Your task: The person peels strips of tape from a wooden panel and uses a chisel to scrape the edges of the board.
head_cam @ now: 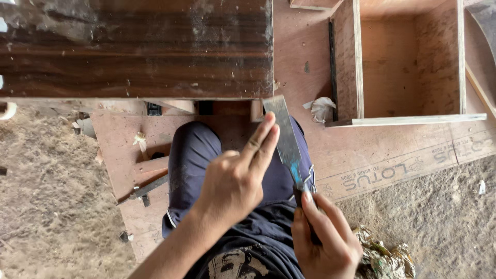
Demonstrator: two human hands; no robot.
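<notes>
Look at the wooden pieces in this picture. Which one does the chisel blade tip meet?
The dark wood-grain board at top left: the chisel touches its corner. The pale open box stands apart.

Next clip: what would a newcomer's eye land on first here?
At centre, the chisel: the right hand grips its handle while the left hand lays two fingers on the flat blade, whose tip meets the corner of a dark wooden board at upper left. An open plywood box sits upper right.
</notes>
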